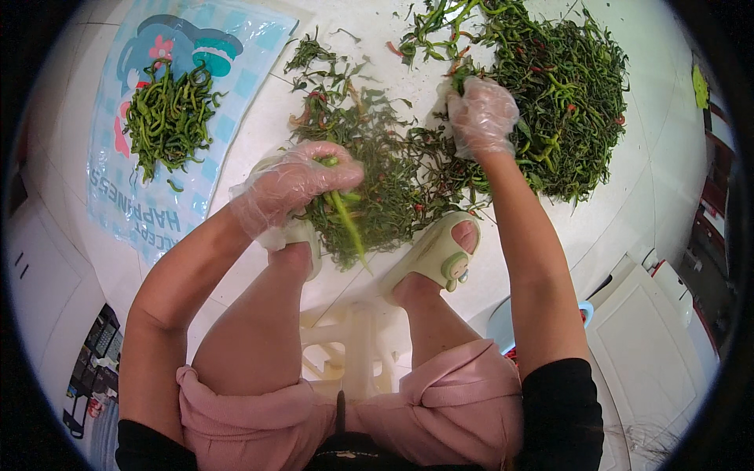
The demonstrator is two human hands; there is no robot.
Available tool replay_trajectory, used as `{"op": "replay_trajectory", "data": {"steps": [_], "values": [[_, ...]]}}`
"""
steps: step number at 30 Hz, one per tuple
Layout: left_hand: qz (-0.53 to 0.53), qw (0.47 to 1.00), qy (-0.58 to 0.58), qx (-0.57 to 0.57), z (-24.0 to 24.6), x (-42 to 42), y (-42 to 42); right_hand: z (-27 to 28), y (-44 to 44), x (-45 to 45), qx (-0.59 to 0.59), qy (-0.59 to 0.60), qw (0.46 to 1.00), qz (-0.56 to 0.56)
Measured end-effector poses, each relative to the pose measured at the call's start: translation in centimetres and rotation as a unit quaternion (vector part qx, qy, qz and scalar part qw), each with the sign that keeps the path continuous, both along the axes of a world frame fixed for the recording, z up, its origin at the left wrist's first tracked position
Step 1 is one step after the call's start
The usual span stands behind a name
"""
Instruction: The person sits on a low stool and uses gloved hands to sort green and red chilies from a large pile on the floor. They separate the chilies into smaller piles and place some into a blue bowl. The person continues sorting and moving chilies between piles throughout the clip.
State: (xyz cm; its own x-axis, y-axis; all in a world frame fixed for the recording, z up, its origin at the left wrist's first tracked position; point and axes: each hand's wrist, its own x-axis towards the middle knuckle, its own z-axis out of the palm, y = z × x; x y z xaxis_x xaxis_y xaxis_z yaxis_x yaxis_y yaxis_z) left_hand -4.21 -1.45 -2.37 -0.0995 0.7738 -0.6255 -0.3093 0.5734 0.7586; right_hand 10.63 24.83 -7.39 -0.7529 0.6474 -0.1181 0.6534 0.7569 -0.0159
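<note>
My left hand (pixel 306 176), in a clear plastic glove, is closed around a few green chili peppers (pixel 347 226); one long pepper hangs down from it. Beneath it spreads a loose layer of leaves and stems (pixel 383 194) with bits of red. My right hand (pixel 486 115), gloved the same way, curls at the left edge of a large heap of chili plants and leaves (pixel 574 106). Some green leaf shows at its fingertips, but whether it grips this is hard to tell. Picked green chilies (pixel 171 118) lie piled on a blue printed plastic mat (pixel 230 112) at the left.
White floor tiles (pixel 642 194) lie under everything. My feet in pale green slippers (pixel 433 253) flank the near edge of the leaves. Between my legs is a pale plastic stool (pixel 359 341). A light blue basin (pixel 500 324) stands by my right leg, partly hidden.
</note>
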Motion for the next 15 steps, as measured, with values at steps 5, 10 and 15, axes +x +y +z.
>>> {"op": "replay_trajectory", "data": {"steps": [5, 10, 15], "values": [[0.017, 0.988, -0.132, -0.077, 0.2, -0.3, 0.8, -0.8, -3.0, 1.3, -0.128, 0.139, 0.981, 0.044], [0.074, 0.972, -0.208, -0.085, 0.5, -0.6, 0.4, 3.5, -5.4, 1.0, -0.449, 0.163, 0.873, -0.101], [0.113, 0.976, -0.158, -0.099, 1.7, 0.0, 2.5, 5.0, -7.8, 2.6, -0.706, 0.204, 0.650, -0.195]]}}
